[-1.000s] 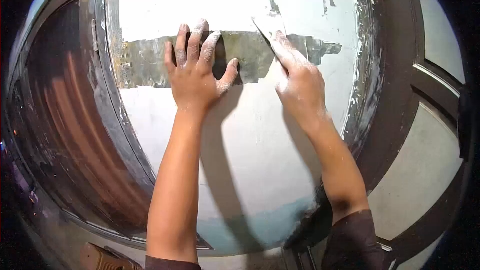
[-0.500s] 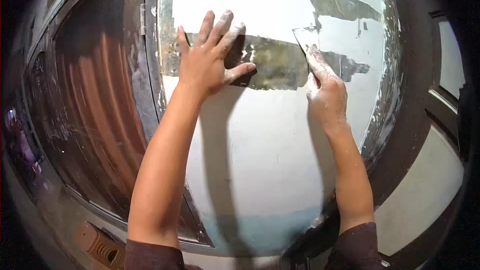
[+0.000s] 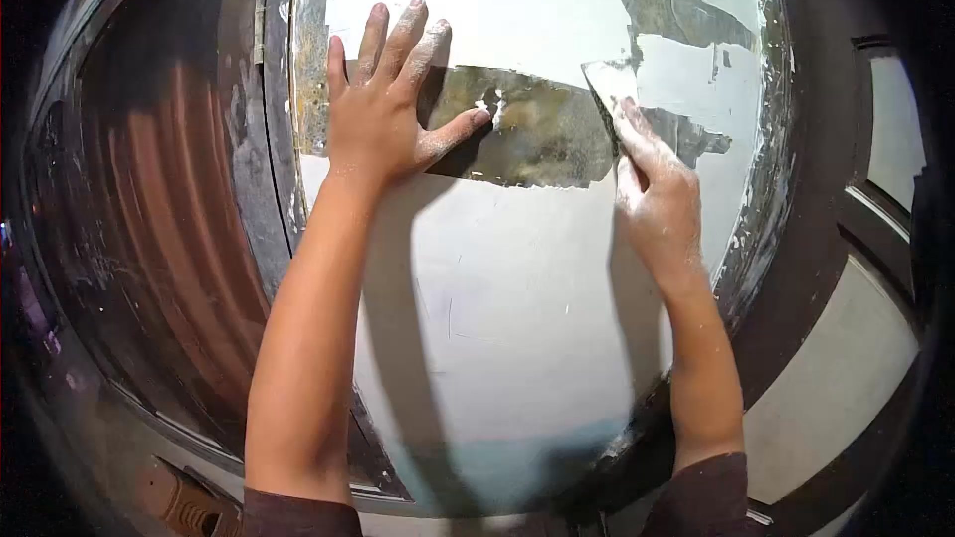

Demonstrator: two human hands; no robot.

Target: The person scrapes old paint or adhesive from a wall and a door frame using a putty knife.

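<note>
Scraper [image 3: 614, 81] up at the white wall panel [image 3: 497, 268], nearer its right edge than its left, and the right hand [image 3: 662, 184] has it gripped, index finger laid along the blade, so the handle is lost behind those dusty fingers. Whether the blade's edge bites the surface is hard to make out! Over toward the panel's left edge, the left hand [image 3: 376, 124] is spread wide and flat, back to us, palm hidden, fingers up, thumb stretched right across the dark bare band [image 3: 557, 134], with white crumbs [image 3: 496, 111] by its tip. Both forearms climb from below, elbows bent, dark sleeves [image 3: 298, 511] cut off at the bottom. Long shadows drop down the panel, and a bluish strip [image 3: 512, 452] runs along its lower edge; its top is out of frame. Outward now: dark door [image 3: 169, 239] past the left edge, its far parts murky, and a brown slotted object [image 3: 194, 509], cropped, at lower left.
</note>
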